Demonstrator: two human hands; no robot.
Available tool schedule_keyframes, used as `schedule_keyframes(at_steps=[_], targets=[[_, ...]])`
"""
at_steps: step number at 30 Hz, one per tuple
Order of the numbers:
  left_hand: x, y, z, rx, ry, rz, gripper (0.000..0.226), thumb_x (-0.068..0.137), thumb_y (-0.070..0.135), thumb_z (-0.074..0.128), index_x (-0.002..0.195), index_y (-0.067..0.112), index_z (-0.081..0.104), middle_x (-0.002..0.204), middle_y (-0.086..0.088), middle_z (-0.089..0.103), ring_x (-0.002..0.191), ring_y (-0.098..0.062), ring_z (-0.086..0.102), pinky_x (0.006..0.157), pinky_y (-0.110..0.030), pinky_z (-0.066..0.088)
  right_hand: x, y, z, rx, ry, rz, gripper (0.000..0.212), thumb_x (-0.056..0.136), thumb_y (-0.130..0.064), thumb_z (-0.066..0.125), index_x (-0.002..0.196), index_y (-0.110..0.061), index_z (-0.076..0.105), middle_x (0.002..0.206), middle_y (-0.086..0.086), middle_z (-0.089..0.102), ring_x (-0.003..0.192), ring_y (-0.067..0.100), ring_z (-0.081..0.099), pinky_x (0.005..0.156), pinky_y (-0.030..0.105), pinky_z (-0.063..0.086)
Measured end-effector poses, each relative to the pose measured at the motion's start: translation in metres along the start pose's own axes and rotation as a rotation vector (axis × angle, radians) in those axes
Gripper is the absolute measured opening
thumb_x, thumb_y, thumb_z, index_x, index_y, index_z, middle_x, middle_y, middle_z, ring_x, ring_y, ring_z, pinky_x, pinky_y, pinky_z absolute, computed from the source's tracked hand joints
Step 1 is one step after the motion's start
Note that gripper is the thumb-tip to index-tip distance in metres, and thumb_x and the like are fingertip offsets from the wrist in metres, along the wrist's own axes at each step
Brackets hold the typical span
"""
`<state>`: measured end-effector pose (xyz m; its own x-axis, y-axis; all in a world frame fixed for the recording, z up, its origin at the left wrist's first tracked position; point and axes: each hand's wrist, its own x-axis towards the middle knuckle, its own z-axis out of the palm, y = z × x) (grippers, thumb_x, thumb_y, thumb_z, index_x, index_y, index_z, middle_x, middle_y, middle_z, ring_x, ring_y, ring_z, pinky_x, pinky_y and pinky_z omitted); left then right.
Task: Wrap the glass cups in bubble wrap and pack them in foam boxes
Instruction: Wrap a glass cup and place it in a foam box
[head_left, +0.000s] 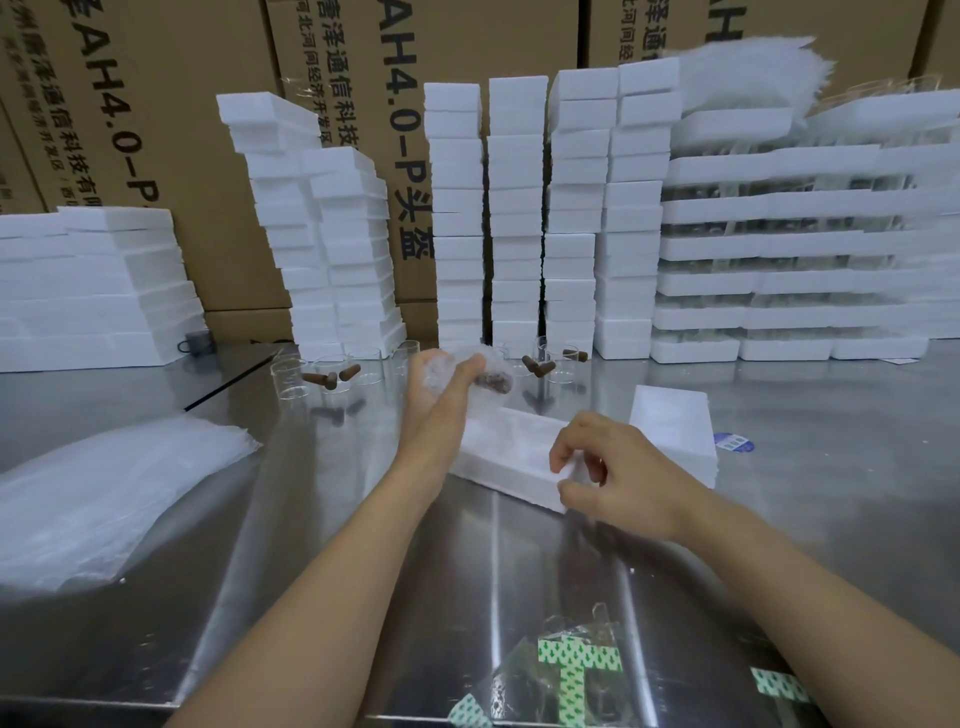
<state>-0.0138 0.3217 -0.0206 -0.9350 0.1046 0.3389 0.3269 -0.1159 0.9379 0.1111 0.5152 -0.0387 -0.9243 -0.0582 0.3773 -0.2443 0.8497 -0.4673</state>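
Glass cup | wrapped, your left hand fingers clamped round it, frame centre | right hand fingers pinch foam box corner, likely steadying it.

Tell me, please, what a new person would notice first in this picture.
Tall stacks of white foam boxes fill the back of the steel table. At the centre, the left hand holds up a bubble-wrapped cup, while the right hand grips the end of a foam box.

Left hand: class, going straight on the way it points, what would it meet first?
Probably the stack of foam boxes at the back, though a clear glass cup at its foot may come first; depth is unclear.
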Motion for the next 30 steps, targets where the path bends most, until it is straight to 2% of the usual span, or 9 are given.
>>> schedule_keyframes(at_steps=[2, 5, 9, 15, 17, 19, 23, 26, 30], targets=[[0.005, -0.01, 0.001, 0.175, -0.037, 0.004, 0.063, 0.064, 0.076, 0.067, 0.113, 0.038, 0.054, 0.123, 0.003, 0.069, 0.122, -0.024, 0.062, 0.112, -0.046, 0.045, 0.0, 0.0, 0.0, 0.014, -0.011, -0.009, 0.021, 0.068, -0.048, 0.059, 0.086, -0.038, 0.063, 0.098, -0.013, 0.054, 0.075, 0.013, 0.056, 0.071, 0.027, 0.046], [0.008, -0.021, -0.001, 0.584, -0.084, -0.016, 0.066, 0.06, 0.086, 0.055, 0.113, 0.049, 0.043, 0.119, 0.018, 0.056, 0.123, -0.016, 0.046, 0.104, -0.041, 0.031, 0.0, -0.001, 0.0, 0.031, -0.018, -0.008, 0.021, 0.068, -0.048, 0.059, 0.086, -0.038, 0.063, 0.098, -0.012, 0.055, 0.073, 0.012, 0.056, 0.071, 0.028, 0.048], [0.008, -0.032, -0.005, 0.872, -0.193, -0.018, 0.075, 0.06, 0.092, 0.05, 0.123, 0.051, 0.041, 0.141, 0.009, 0.053, 0.14, -0.023, 0.041, 0.099, -0.045, 0.026, 0.0, 0.0, 0.0, 0.049, -0.031, 0.007, 0.023, 0.067, -0.05, 0.057, 0.084, -0.036, 0.062, 0.099, -0.011, 0.057, 0.07, 0.014, 0.056, 0.074, 0.037, 0.053], [0.008, -0.028, -0.013, 0.918, -0.232, -0.032, 0.085, 0.064, 0.098, 0.049, 0.125, 0.038, 0.05, 0.135, 0.01, 0.057, 0.126, -0.019, 0.053, 0.105, -0.049, 0.04, 0.001, 0.003, 0.0, 0.013, -0.043, 0.029, 0.029, 0.067, -0.053, 0.054, 0.088, -0.034, 0.061, 0.098, -0.013, 0.056, 0.075, 0.015, 0.059, 0.08, 0.046, 0.054], [0.009, -0.024, -0.017, 0.732, -0.268, -0.082, 0.078, 0.072, 0.099, 0.044, 0.116, 0.037, 0.056, 0.125, 0.013, 0.061, 0.111, -0.009, 0.058, 0.089, -0.039, 0.046, 0.001, 0.004, 0.0, 0.001, -0.048, 0.013, 0.027, 0.071, -0.053, 0.054, 0.094, -0.039, 0.061, 0.099, -0.015, 0.057, 0.075, 0.012, 0.059, 0.079, 0.044, 0.055], [0.01, -0.024, -0.021, 0.577, -0.269, -0.101, 0.056, 0.09, 0.088, 0.041, 0.103, 0.036, 0.058, 0.113, 0.013, 0.062, 0.1, -0.001, 0.056, 0.076, -0.03, 0.039, 0.001, 0.006, 0.001, 0.007, -0.05, -0.01, 0.026, 0.076, -0.053, 0.056, 0.1, -0.046, 0.062, 0.101, -0.017, 0.058, 0.078, 0.011, 0.059, 0.08, 0.038, 0.055], [0.013, -0.03, -0.025, 0.675, -0.263, -0.037, 0.034, 0.106, 0.064, 0.044, 0.102, 0.033, 0.057, 0.111, 0.008, 0.063, 0.102, -0.011, 0.059, 0.078, -0.032, 0.042, 0.003, 0.013, 0.005, 0.013, -0.023, -0.024, 0.025, 0.083, -0.057, 0.059, 0.107, -0.051, 0.06, 0.101, -0.02, 0.058, 0.081, 0.01, 0.059, 0.081, 0.035, 0.055], [0.015, -0.029, -0.027, 0.697, -0.275, -0.017, 0.036, 0.104, 0.063, 0.05, 0.091, 0.029, 0.055, 0.101, 0.007, 0.063, 0.092, -0.012, 0.058, 0.073, -0.031, 0.042, 0.005, 0.019, 0.007, 0.001, 0.024, 0.021, 0.032, 0.084, -0.066, 0.056, 0.111, -0.048, 0.052, 0.1, -0.021, 0.058, 0.075, 0.01, 0.059, 0.075, 0.033, 0.054], [0.017, -0.03, -0.027, 0.693, -0.299, -0.009, 0.044, 0.101, 0.066, 0.057, 0.089, 0.023, 0.054, 0.096, 0.002, 0.062, 0.087, -0.016, 0.057, 0.069, -0.032, 0.039, 0.006, 0.023, 0.008, 0.011, 0.027, 0.07, 0.039, 0.082, -0.071, 0.052, 0.116, -0.053, 0.049, 0.103, -0.018, 0.059, 0.076, 0.007, 0.06, 0.073, 0.029, 0.05]])
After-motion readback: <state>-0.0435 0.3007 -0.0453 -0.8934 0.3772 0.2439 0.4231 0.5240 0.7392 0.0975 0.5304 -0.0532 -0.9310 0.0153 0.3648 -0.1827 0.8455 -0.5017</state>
